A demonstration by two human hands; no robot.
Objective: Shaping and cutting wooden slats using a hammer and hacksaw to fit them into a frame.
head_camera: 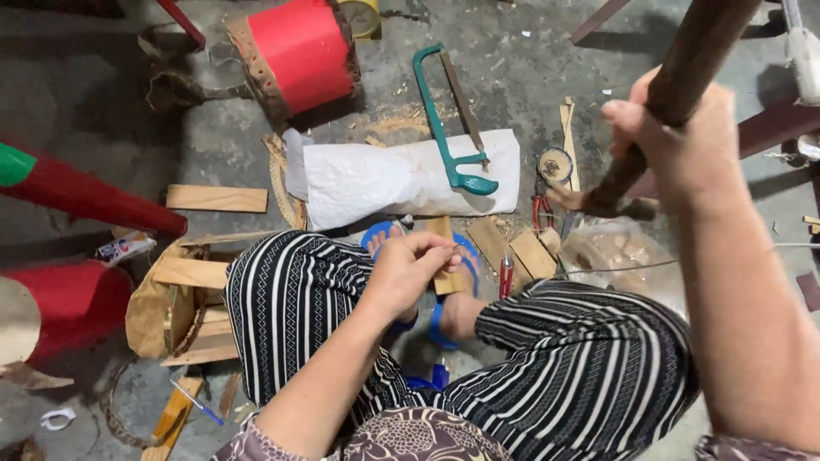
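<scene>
I sit on the floor in striped trousers and blue flip-flops (380,232). My left hand (410,271) pinches something small and thin at its fingertips, pressed to a small wooden block (446,280) that lies between my feet. What the thin piece is, I cannot tell. My right hand (675,128) is raised at the upper right, closed around a thick brown wooden handle (705,43). The handle's upper end leaves the frame, so its head is hidden.
A green hacksaw (446,128) lies on a white sack (401,179) ahead. A red drum (299,51) stands behind it, with red cylinders (85,196) at the left. Wood offcuts (216,198), red-handled pliers (541,209), a clear plastic bag (615,252) and sawdust lie around.
</scene>
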